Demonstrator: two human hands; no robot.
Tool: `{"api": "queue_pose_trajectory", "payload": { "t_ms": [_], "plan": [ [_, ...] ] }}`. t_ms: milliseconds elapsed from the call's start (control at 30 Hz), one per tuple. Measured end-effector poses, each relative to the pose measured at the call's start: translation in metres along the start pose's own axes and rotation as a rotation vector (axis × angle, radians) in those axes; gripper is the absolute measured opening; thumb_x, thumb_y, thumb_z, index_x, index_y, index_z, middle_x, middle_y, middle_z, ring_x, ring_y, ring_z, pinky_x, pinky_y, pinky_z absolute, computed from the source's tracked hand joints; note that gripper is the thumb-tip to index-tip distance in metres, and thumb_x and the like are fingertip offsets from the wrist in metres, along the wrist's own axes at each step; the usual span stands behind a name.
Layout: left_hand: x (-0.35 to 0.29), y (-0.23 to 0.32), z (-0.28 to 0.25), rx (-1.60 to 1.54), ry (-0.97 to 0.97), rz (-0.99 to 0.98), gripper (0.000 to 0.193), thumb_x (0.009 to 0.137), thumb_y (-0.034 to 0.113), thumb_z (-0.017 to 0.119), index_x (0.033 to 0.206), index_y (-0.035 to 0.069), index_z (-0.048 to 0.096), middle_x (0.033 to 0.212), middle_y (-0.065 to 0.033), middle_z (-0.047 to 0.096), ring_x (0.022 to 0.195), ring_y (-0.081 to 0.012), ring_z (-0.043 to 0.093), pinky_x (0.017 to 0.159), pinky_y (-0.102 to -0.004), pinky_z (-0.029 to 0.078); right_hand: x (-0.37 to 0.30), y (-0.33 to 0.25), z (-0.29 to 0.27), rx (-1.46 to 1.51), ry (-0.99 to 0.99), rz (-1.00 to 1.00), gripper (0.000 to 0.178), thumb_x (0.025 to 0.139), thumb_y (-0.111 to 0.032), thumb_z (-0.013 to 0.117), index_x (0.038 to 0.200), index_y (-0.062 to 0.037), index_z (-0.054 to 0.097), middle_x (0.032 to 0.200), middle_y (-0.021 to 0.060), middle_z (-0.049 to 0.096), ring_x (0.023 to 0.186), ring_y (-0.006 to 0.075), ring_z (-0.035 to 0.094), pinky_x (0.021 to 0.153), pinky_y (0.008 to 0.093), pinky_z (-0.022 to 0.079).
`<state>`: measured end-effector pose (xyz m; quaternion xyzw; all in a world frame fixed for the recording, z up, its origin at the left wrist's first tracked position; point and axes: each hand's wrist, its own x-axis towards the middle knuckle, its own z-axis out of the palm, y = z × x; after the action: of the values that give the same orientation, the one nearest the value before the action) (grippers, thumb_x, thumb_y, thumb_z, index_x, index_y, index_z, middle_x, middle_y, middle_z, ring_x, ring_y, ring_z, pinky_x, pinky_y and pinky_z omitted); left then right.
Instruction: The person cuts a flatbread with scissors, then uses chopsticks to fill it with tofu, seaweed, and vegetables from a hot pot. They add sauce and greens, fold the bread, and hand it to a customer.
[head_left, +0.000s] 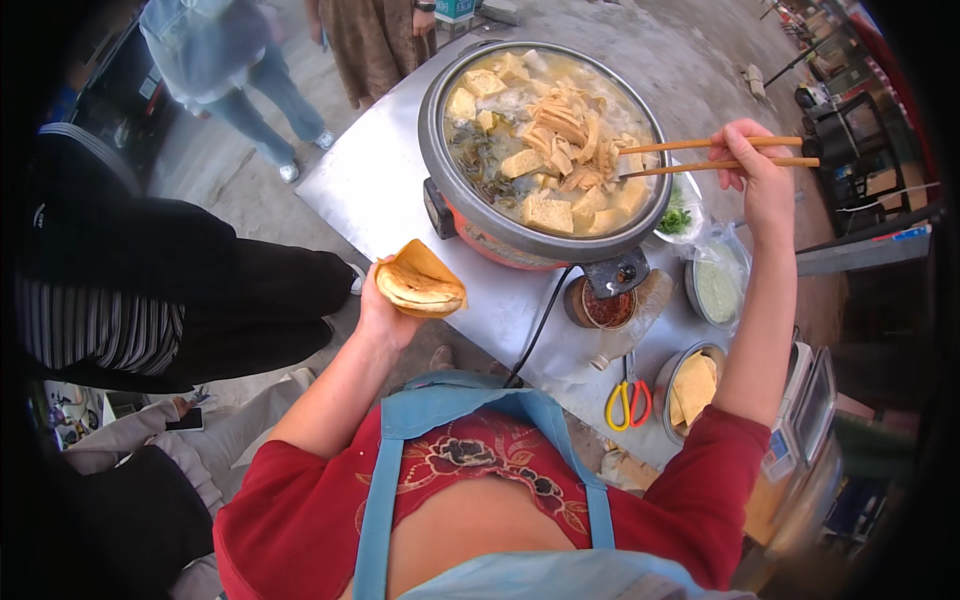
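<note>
My left hand (385, 312) holds a split flatbread (422, 284) in a piece of brown paper, out past the table's left edge. Long wooden chopsticks (715, 144) are gripped in my right hand (752, 172). Their tips reach into the right side of a large round electric pot (436, 170). Tofu chunks (548, 211), strips of tofu skin (560, 120) and dark green leafy strands (485, 160) lie in its pale broth. The tips touch the food near the tofu skin; whether they pinch a piece I cannot tell.
On the metal table (345, 185) right of the pot are a jar of red chili sauce (606, 308), a clear bottle (640, 315), scissors (628, 392), a bowl of yellow slices (693, 388), a pale-green container (717, 293) and chopped herbs (677, 216). A power cord (541, 325) crosses the front. People stand at the left.
</note>
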<state>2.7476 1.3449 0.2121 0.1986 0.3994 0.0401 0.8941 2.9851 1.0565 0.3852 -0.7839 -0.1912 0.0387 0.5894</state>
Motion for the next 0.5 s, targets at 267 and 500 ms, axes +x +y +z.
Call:
{"api": "queue_pose_trajectory", "payload": {
  "t_ms": [267,500],
  "plan": [
    [0.003,-0.004,0.002,0.033,-0.121,0.001,0.047,0.093,0.044,0.030,0.116,0.007,0.049,0.117,-0.0135,0.052,0.108,-0.0310,0.050,0.091,-0.0483,0.042,0.029,0.013,-0.009,-0.148,0.330,-0.103,0.023,0.088,-0.026,0.058,0.081,-0.0043,0.062,0.062,0.0003,0.055,0.045,0.0055,0.044,0.041,0.0183,0.028],
    [-0.006,0.002,0.025,0.031,-0.045,-0.021,0.052,0.094,0.047,0.024,0.123,0.008,0.044,0.124,-0.0126,0.049,0.111,-0.0328,0.050,0.093,-0.0510,0.040,0.018,0.010,0.028,-0.144,0.165,-0.091,0.019,0.084,-0.021,0.061,0.081,-0.0024,0.063,0.063,0.0006,0.054,0.052,0.0062,0.046,0.046,0.0206,0.033]
  ]
}}
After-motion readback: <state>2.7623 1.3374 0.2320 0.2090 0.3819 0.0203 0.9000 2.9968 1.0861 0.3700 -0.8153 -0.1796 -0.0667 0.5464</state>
